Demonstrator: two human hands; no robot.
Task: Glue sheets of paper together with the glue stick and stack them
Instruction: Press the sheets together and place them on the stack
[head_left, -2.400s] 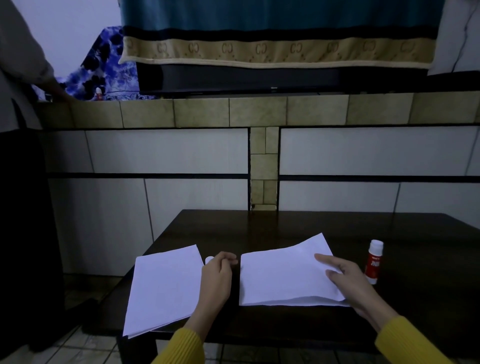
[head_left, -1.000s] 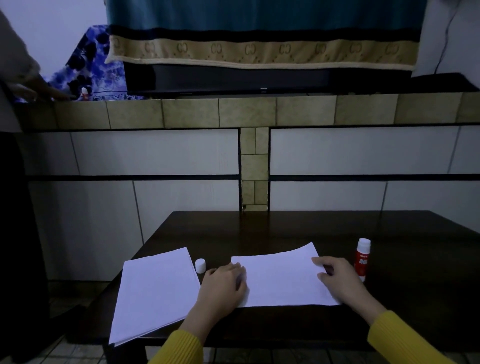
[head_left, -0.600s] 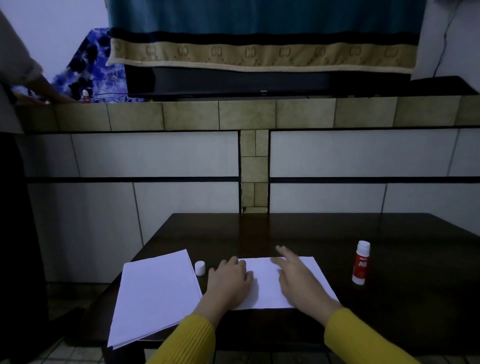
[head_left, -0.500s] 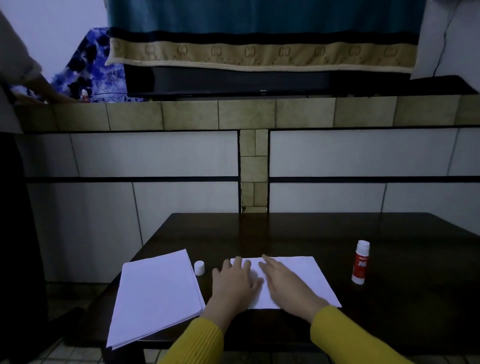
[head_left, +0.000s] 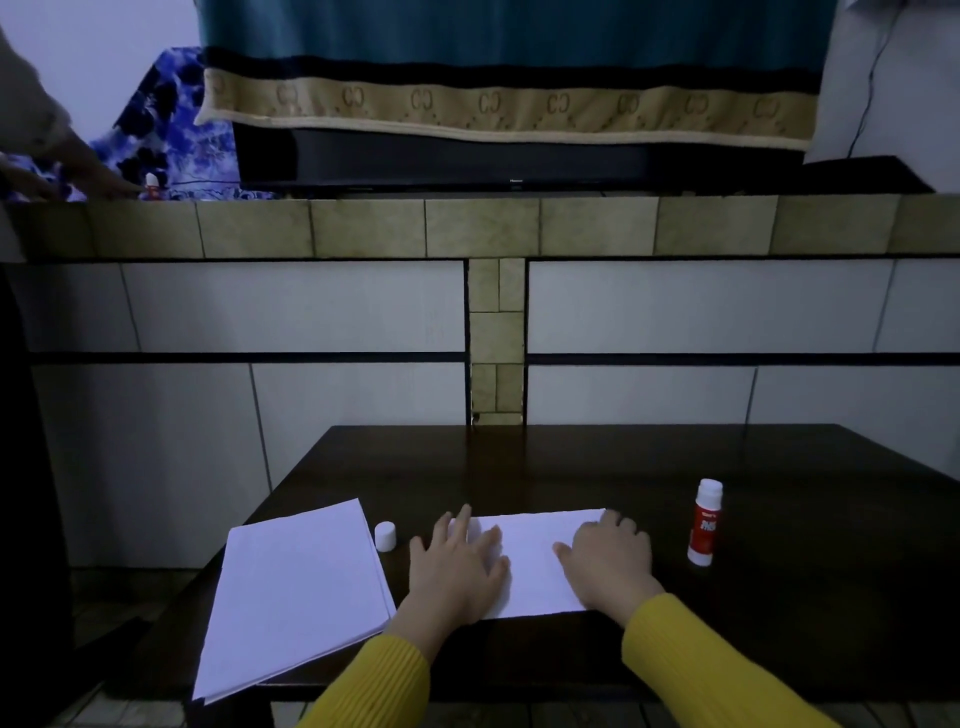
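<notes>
From the head camera, a dark brown wooden table (head_left: 597, 467) carries the work. Flat white glued sheets of paper (head_left: 535, 558) lie near its front edge, smooth and level. The left hand (head_left: 457, 564) rests palm-down on their left part, fingers spread and straight, gripping nothing. The right hand (head_left: 610, 558) presses flat on their right part, fingers slightly bent at the far corner, likewise grasping nothing. Left of them, a thicker stack of plain white paper (head_left: 296, 597) overhangs the table's front edge. A small white cap (head_left: 385, 536) stands between the stack and the left hand. An uncapped red-and-white glue stick (head_left: 705, 522) stands upright right of the sheets.
</notes>
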